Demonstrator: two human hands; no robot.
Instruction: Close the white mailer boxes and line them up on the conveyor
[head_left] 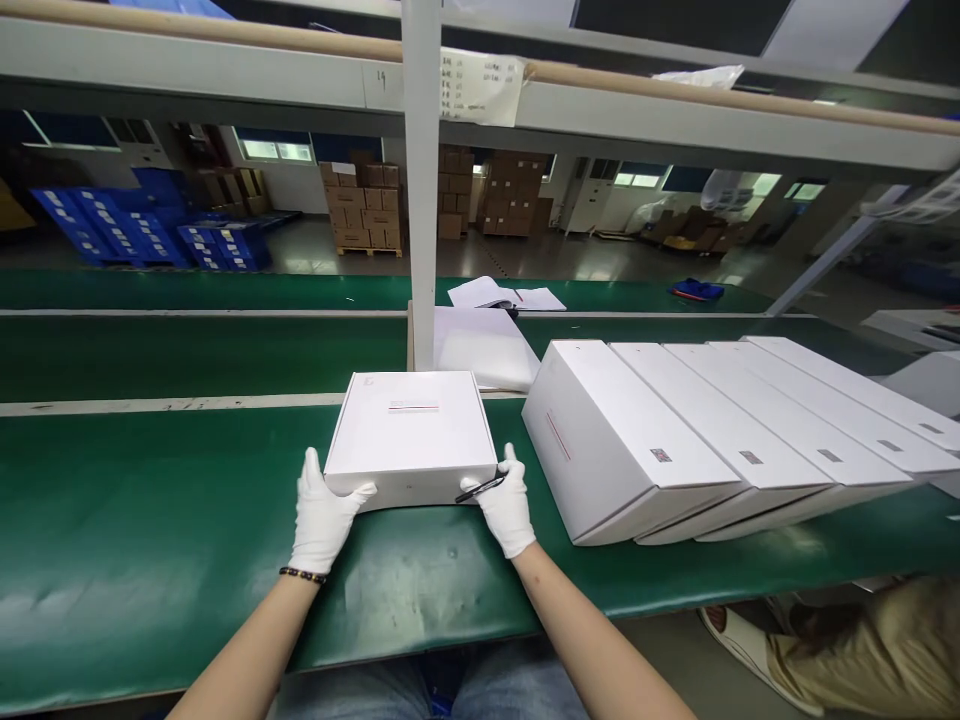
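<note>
A closed white cardboard box (409,440) with small red and grey print on its lid lies flat on the green work surface in front of me. My left hand (326,515), in a white glove, grips its near left corner, thumb on the front side. At the near right corner, my gloved right hand (504,505) grips the same box and also holds a black pen (480,488) under the thumb, across the box front. The fingers behind the box sides are partly hidden.
Several white boxes (630,450) lean in a row on the right. Behind the box are a metal post (422,200), a stack of white sheets (480,345) and an open notebook (495,293). A person's leg and shoe (757,650) show at lower right.
</note>
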